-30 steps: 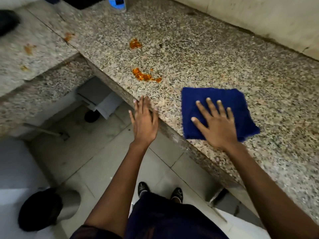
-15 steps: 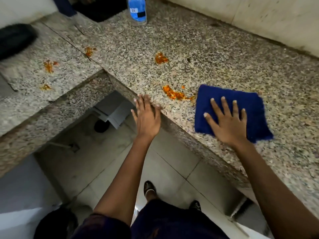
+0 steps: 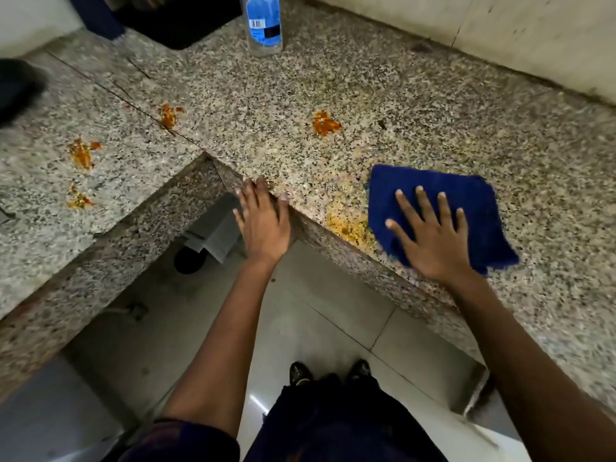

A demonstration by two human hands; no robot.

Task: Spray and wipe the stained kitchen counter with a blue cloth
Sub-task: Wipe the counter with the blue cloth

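A folded blue cloth [image 3: 466,195] lies on the speckled granite counter [image 3: 383,81] near its front edge. My right hand [image 3: 433,241] presses flat on the cloth with fingers spread. Just left of the cloth is a yellow-orange smear [image 3: 346,225]. Thicker orange stains sit further back [image 3: 325,123], on the seam [image 3: 168,115] and on the left slab [image 3: 81,153]. My left hand [image 3: 263,225] rests open on the inner corner of the counter edge. A clear bottle with a blue label [image 3: 263,21] stands at the back; its top is out of frame.
A black tray [image 3: 180,18] sits at the back beside the bottle, and a dark object [image 3: 16,88] lies at the far left. A pale wall [image 3: 500,35] runs behind the counter. Below are floor tiles, a grey box [image 3: 213,228] and my feet [image 3: 330,371].
The cloth under my right hand slid left over the orange stain near the edge, leaving a thin yellow smear. The view tilted up, so the bottle shows more. My left hand stayed at the edge.
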